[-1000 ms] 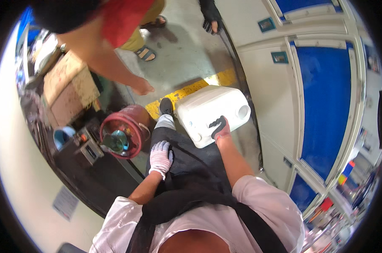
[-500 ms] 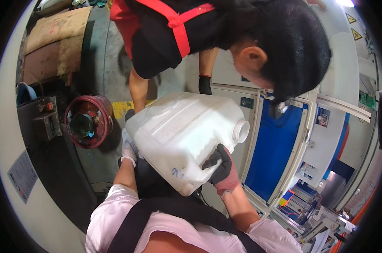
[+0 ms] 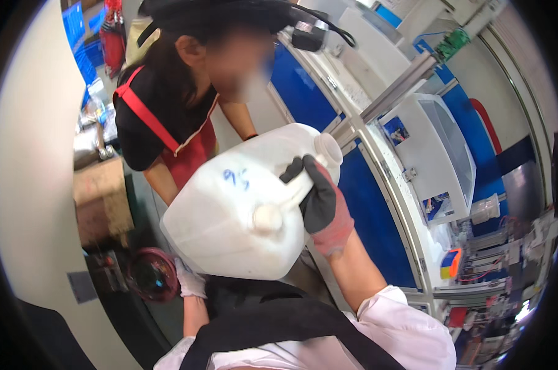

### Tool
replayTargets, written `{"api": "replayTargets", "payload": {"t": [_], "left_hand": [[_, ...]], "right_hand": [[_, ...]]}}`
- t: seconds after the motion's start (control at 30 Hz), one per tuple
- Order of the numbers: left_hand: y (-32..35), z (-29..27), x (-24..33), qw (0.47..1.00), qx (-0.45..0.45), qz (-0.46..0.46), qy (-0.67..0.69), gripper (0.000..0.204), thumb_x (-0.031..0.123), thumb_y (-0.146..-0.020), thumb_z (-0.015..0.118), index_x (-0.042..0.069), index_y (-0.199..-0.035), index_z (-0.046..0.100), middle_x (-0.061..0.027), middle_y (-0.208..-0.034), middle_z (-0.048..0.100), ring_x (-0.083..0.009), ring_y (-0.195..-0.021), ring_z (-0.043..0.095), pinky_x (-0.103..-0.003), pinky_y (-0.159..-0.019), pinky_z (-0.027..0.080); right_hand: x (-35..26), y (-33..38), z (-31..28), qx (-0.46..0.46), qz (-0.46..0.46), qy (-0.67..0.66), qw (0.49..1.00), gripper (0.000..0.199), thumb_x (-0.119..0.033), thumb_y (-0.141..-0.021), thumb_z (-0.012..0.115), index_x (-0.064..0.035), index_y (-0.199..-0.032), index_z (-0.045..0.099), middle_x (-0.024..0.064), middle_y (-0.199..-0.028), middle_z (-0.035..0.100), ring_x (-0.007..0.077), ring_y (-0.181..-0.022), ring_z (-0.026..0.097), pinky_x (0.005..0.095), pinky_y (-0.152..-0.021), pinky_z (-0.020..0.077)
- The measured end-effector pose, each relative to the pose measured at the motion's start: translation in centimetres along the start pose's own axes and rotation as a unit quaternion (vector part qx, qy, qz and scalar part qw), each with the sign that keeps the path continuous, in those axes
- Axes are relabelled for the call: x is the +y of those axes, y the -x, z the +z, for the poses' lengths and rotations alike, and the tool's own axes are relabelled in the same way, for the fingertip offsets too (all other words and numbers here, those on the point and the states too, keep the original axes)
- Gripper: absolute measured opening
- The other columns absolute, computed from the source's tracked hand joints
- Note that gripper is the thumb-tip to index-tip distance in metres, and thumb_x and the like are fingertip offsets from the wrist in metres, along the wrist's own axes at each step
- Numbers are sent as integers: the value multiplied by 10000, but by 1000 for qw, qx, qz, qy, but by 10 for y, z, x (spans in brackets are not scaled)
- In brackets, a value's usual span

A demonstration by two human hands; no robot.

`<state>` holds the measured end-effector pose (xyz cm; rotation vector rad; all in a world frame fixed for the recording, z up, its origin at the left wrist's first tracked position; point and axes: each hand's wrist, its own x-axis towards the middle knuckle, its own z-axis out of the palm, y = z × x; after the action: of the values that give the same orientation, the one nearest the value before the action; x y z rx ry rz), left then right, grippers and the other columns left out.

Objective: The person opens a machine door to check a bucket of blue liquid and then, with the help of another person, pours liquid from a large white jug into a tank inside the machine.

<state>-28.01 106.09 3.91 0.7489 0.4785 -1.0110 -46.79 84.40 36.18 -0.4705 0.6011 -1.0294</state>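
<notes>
A large translucent white plastic jerrycan (image 3: 220, 216) is held up in front of me, tilted, its open round mouth (image 3: 329, 150) toward the upper right. My right hand (image 3: 325, 200), in a grey and red glove, wraps its fingers round the moulded handle (image 3: 297, 190). Near the handle's lower end is a round capped boss (image 3: 268, 217). My left hand (image 3: 190, 281), in a white glove, grips the jerrycan's lower left edge; part of its fingers is hidden. Across from me a co-worker (image 3: 162, 105) in a black shirt and red apron leans over it, hands hidden behind the jerrycan.
White machine cabinets with blue panels (image 3: 377, 216) line the right side, with a clear plastic cup (image 3: 485, 208) and metal fixtures on the bench. At left stand a dark red round bucket (image 3: 150, 274), cardboard (image 3: 103, 200) and a pale wall (image 3: 29, 185).
The jerrycan has tipped and risen, its mouth now higher and its marked side facing me. My right hand has gone up with it. My view has swung, and the co-worker appears further left.
</notes>
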Motion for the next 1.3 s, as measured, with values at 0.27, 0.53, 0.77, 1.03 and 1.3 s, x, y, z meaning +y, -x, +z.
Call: {"api": "replayTargets", "payload": {"t": [0.27,0.53,0.77,1.03,1.3], "left_hand": [[10,153,28,943,-330,-40,18,532,402,-1014,448,74,-1432,419,-82,-1471,444,-261,-1340,423,-436,-1118,349],[5,287,17,890,-351,144,-252,557,442,-975,525,24,-1340,475,-99,-1343,522,-248,-1241,505,-406,-1040,427],[7,409,-29,873,-374,278,-145,478,420,-964,570,28,-1237,546,-123,-1242,590,-234,-1147,582,-394,-938,486],[28,550,-63,694,-78,668,-256,645,471,-1015,444,-52,-1392,412,-203,-1328,522,-281,-1182,532,-378,-975,435],[72,695,5,449,-184,835,-258,417,207,-1033,464,-30,-1375,455,-155,-1428,449,-293,-1256,506,-378,-1057,402]], "right_hand": [[-126,-71,84,-298,-416,453,730,477,-3,-930,602,7,-1382,450,146,-1308,567,209,-1229,535,334,-1084,403],[-292,-145,157,-193,-180,496,827,320,-138,-942,599,-34,-1244,596,80,-1131,667,160,-955,668,331,-836,569],[-391,-172,164,-76,-204,548,808,395,-314,-906,664,-53,-1200,629,97,-1086,691,176,-898,689,350,-783,581],[-497,-227,104,-20,-201,528,825,400,-278,-909,663,-62,-1240,610,90,-1165,664,169,-1019,651,326,-895,523],[-577,-248,45,-101,-353,625,689,456,-236,-883,686,-83,-1299,578,66,-1214,641,146,-1084,620,301,-974,481]]}}
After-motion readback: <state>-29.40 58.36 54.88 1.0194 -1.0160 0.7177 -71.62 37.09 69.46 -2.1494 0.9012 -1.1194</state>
